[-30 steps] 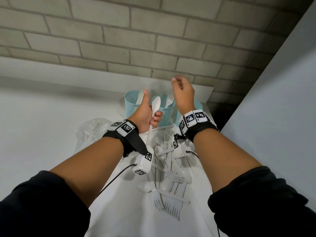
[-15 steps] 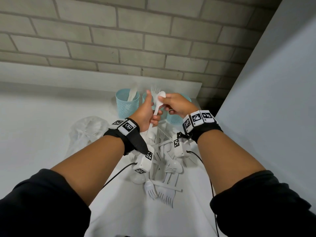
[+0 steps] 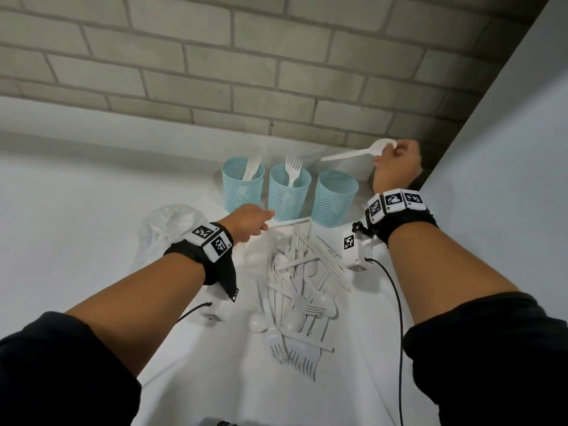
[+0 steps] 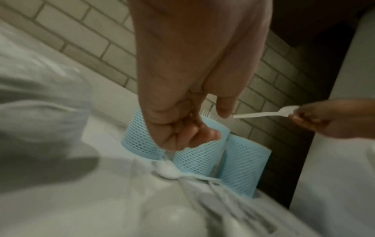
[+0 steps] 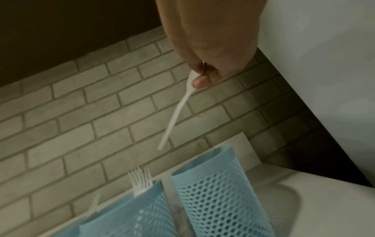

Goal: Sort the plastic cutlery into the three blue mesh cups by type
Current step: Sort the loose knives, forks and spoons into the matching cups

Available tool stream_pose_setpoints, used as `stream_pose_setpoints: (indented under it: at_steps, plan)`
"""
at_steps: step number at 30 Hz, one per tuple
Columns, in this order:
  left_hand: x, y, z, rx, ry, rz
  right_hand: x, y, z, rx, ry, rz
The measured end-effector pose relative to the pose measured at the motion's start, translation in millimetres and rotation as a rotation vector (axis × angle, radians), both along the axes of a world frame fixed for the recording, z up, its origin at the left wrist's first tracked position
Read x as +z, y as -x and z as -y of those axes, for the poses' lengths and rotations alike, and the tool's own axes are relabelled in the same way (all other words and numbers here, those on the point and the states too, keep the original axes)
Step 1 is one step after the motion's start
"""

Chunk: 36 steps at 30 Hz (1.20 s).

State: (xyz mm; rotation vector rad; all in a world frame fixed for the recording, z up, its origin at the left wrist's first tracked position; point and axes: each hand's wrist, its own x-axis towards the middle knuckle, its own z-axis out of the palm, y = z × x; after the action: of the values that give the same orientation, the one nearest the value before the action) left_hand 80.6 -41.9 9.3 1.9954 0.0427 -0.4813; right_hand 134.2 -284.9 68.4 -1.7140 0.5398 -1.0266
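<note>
Up at two o'clock, the right hand pinches a white spoon by its bowl, handle pointing to nine o'clock above the right cup. Lower, the left hand hangs loosely curled and holds nothing, over the cutlery pile by the middle cup.

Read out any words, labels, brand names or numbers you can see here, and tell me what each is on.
No readable text anywhere.
Left wrist band: black-and-white square marker patterns only, no letters or digits.
Right wrist band: the same marker patterns, no text.
Right wrist camera block: marker pattern only.
Blue mesh cups and white plastic cutlery: no print visible.
</note>
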Motion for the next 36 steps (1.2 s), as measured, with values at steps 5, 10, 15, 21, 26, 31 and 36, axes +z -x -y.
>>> stream_pose_setpoints:
  at_steps: [5,10,15,21,26,31,36]
  plan:
    - [-17.0,-5.3,-29.6,-0.164,-0.469,0.136,-24.2,-0.4,0.6,-0.005,0.363,-0.173]
    - [-19.4,3.6,-39.2,-0.399,-0.842,0.026,-44.1,-1.8,-13.8,0.094,0.548,-0.304]
    - [-21.2,17.6,-31.3,-0.473,-0.950,-0.020,-40.7,7.9,-49.4,0.474,0.775,-0.252]
    - [-26.0,32.6,-23.3,-0.374,-1.037,0.041,-50.7,18.0,-92.5,1.039,0.963,-0.935]
    - [-32.1,33.8,-31.8,-0.345,-0.989,0.023,-79.3,18.0,-113.6,0.953,1.123,-0.997]
    - [-39.1,32.2,-34.4,-0.319,-0.842,0.084,-95.7,18.7,-122.9,0.873,1.118,-1.033]
    - [-41.3,31.8,-21.0,-0.239,-0.707,0.111,-99.5,21.8,-134.9,0.822,1.149,-1.003]
